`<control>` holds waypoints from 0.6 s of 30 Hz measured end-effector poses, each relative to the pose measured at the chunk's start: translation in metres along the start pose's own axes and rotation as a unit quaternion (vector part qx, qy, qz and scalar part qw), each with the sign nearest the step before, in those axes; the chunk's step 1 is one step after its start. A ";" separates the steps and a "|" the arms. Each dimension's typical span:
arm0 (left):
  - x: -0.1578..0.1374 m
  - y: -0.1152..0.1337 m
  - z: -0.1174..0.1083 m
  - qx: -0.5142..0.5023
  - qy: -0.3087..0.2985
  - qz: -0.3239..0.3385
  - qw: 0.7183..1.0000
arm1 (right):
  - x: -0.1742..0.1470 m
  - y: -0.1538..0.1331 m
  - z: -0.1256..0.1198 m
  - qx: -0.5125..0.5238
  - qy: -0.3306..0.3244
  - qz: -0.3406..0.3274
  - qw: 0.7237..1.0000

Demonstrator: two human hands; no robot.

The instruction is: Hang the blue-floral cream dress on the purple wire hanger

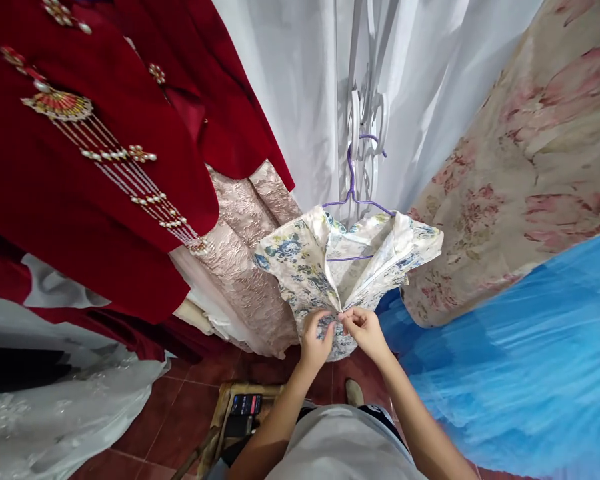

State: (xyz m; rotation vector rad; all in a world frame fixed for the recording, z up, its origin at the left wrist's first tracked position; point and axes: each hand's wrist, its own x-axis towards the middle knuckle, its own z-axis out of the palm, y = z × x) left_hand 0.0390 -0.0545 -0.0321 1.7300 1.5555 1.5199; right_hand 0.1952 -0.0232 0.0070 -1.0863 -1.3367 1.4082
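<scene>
A short-sleeved white garment (pixel 300 257) with a blue and yellow floral print hangs in front of me on a purple hanger (pixel 351 175). Its front gapes in a V, which narrows down to my fingertips. My left hand (pixel 317 339) is closed on the left edge of the opening, thumb and index finger near the bottom of the V. Close beside it, my right hand (pixel 364 328) pinches the same spot from the right side. Any small fastener between the fingers is too small to make out.
Red velvet clothing (pixel 130 180) with beaded trim and a pink textured garment (pixel 250 267) hang on the left. To the right are a beige floral garment (pixel 520 167) and blue tulle (pixel 505 353). A phone (pixel 246 404) lies on a wooden seat (pixel 223 407) below.
</scene>
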 end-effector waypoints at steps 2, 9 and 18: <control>0.000 0.002 0.021 -0.019 -0.031 -0.026 0.999 | -0.004 -0.005 -0.003 -0.003 -0.022 0.003 1.000; 0.003 0.013 0.055 -0.027 -0.044 -0.037 0.998 | 0.000 -0.037 -0.013 0.061 0.052 -0.029 0.996; -0.020 0.026 0.067 -0.009 -0.060 -0.039 0.997 | 0.061 -0.152 -0.019 0.087 0.099 -0.204 0.970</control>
